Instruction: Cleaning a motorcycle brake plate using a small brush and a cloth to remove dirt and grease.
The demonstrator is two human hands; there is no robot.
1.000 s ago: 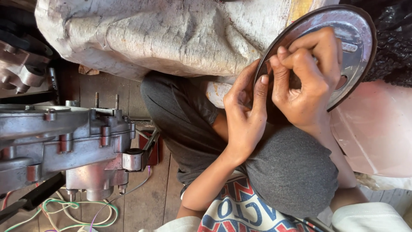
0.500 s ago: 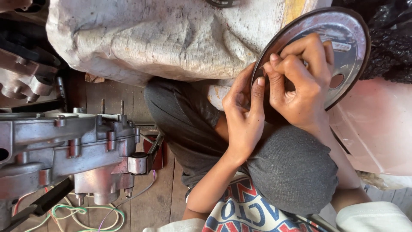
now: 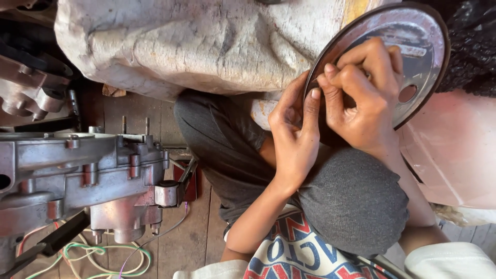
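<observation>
A round grey metal disc (image 3: 413, 46) with a dark rim and a small hole rests tilted above my knees at the upper right. My right hand (image 3: 364, 101) lies on the disc's face with its fingers curled, pinching at the rim's lower left edge. My left hand (image 3: 294, 137) reaches up beside it, fingertips pressed on the same stretch of rim, touching the right hand's fingers. What they pinch there is hidden by the fingers. My knees in grey trousers (image 3: 356, 201) sit under both hands.
A grey metal engine casing (image 3: 77, 175) with bolts stands at the left on a wooden floor (image 3: 186, 237), with green and white wires (image 3: 103, 256) below it. A large dirty white sack (image 3: 196, 41) fills the top. A pinkish panel (image 3: 454, 150) lies at the right.
Both hands stay on the disc's rim with only small finger shifts. The view has drifted slightly, so the engine casing shows further right.
</observation>
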